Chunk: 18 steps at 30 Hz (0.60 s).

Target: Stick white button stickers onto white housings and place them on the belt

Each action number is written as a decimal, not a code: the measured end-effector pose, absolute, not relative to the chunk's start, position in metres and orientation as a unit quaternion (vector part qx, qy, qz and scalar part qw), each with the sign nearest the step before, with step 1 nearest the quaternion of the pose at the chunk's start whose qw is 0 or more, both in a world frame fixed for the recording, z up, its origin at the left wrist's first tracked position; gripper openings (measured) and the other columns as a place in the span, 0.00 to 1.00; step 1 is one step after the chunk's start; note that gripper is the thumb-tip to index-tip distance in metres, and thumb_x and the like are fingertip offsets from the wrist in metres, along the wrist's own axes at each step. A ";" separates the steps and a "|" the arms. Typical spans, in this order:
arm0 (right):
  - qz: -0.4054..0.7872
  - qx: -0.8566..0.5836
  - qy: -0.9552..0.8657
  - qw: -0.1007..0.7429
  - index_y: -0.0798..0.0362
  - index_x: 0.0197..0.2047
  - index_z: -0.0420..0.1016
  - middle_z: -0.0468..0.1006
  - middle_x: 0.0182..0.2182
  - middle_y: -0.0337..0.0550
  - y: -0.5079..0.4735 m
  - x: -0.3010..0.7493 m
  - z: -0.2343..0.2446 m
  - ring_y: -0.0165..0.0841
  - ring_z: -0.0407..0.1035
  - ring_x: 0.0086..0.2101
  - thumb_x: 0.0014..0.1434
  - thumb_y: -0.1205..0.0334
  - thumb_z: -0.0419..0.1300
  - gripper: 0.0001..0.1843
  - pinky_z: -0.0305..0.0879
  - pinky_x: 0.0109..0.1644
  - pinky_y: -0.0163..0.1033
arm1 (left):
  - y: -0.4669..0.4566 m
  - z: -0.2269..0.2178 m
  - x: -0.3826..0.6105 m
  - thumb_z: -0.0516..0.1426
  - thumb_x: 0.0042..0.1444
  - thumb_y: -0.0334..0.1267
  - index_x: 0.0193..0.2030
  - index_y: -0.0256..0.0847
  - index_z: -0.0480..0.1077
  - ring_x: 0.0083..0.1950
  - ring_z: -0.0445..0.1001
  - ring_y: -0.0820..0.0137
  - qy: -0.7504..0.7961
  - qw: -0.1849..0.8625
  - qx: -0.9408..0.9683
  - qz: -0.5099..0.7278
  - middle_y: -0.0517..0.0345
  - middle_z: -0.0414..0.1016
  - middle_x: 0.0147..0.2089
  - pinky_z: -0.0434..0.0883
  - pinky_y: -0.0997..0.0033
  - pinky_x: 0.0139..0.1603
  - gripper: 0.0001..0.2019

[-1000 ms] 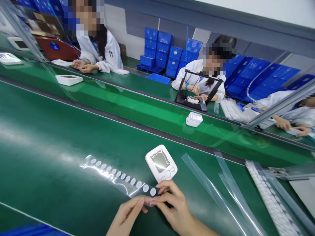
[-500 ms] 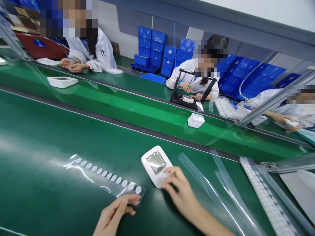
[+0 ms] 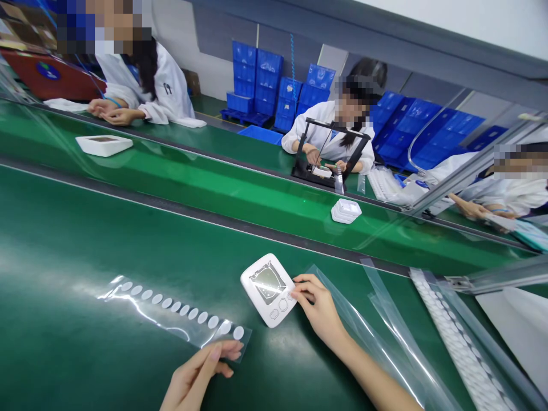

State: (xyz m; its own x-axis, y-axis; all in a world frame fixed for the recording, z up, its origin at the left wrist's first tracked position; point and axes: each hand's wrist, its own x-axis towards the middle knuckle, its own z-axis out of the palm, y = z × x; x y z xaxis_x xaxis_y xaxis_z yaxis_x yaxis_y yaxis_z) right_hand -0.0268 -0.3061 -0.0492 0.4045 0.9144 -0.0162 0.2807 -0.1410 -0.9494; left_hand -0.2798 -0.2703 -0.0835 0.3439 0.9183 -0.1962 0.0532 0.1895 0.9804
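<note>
A white device [image 3: 268, 288] with a grey screen and several buttons lies face up on the green table [image 3: 85, 257]. My right hand [image 3: 317, 305] touches its right edge with pinched fingertips; whether anything is between them I cannot tell. A clear strip [image 3: 180, 311] carrying a row of several white round stickers lies to the left. My left hand [image 3: 201, 377] presses down the strip's near end with stretched fingers.
Empty clear strips [image 3: 377, 337] and a full sticker strip [image 3: 454, 337] lie at the right. A stack of white parts [image 3: 346, 210] and a white device [image 3: 104, 145] sit on the far conveyor belt. Three people in white coats work across it. Blue crates stand behind.
My right hand left the sticker strip and moved up to the white device's right edge. The device turned slightly. My left hand stayed on the strip's end.
</note>
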 end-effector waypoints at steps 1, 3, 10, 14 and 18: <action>0.323 -0.683 -0.439 0.487 0.54 0.31 0.75 0.69 0.45 0.47 -0.306 -0.027 -0.049 0.35 0.71 0.42 0.59 0.51 0.60 0.14 0.73 0.47 0.42 | -0.270 -0.083 -0.280 0.56 0.57 0.58 0.39 0.37 0.80 0.39 0.78 0.57 0.455 0.622 0.534 0.348 0.44 0.82 0.39 0.77 0.69 0.29 0.25; 0.315 -0.685 -0.442 0.486 0.54 0.31 0.76 0.69 0.45 0.47 -0.307 -0.026 -0.051 0.35 0.71 0.42 0.59 0.51 0.60 0.14 0.73 0.48 0.43 | -0.271 -0.082 -0.279 0.55 0.57 0.58 0.39 0.36 0.80 0.38 0.78 0.57 0.455 0.619 0.537 0.349 0.44 0.82 0.39 0.77 0.69 0.29 0.25; 0.288 -0.692 -0.459 0.478 0.53 0.32 0.74 0.68 0.46 0.47 -0.309 -0.029 -0.056 0.36 0.70 0.44 0.61 0.51 0.59 0.14 0.73 0.49 0.43 | -0.271 -0.085 -0.281 0.54 0.57 0.59 0.39 0.37 0.80 0.39 0.79 0.56 0.461 0.615 0.545 0.335 0.44 0.82 0.41 0.78 0.67 0.31 0.25; 0.304 -0.680 -0.427 0.513 0.51 0.35 0.67 0.67 0.50 0.46 -0.309 -0.030 -0.060 0.35 0.71 0.46 0.59 0.52 0.60 0.11 0.71 0.50 0.44 | -0.270 -0.085 -0.281 0.55 0.57 0.58 0.39 0.36 0.80 0.39 0.79 0.56 0.459 0.613 0.549 0.336 0.44 0.82 0.40 0.78 0.67 0.31 0.25; 0.374 -0.632 -0.359 0.576 0.51 0.40 0.63 0.69 0.48 0.47 -0.305 -0.023 -0.067 0.35 0.73 0.42 0.54 0.51 0.65 0.18 0.72 0.46 0.43 | -0.270 -0.084 -0.282 0.55 0.57 0.58 0.39 0.36 0.80 0.38 0.79 0.56 0.449 0.616 0.549 0.344 0.44 0.82 0.40 0.78 0.67 0.31 0.25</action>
State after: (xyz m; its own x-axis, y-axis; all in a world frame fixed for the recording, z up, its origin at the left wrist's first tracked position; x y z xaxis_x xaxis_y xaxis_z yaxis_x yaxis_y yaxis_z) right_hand -0.0230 -0.3050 -0.0668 0.4633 0.8842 -0.0592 0.0237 -0.0791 -0.9966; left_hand -0.2823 -0.2697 -0.0842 0.3606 0.9160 -0.1758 0.0696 0.1616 0.9844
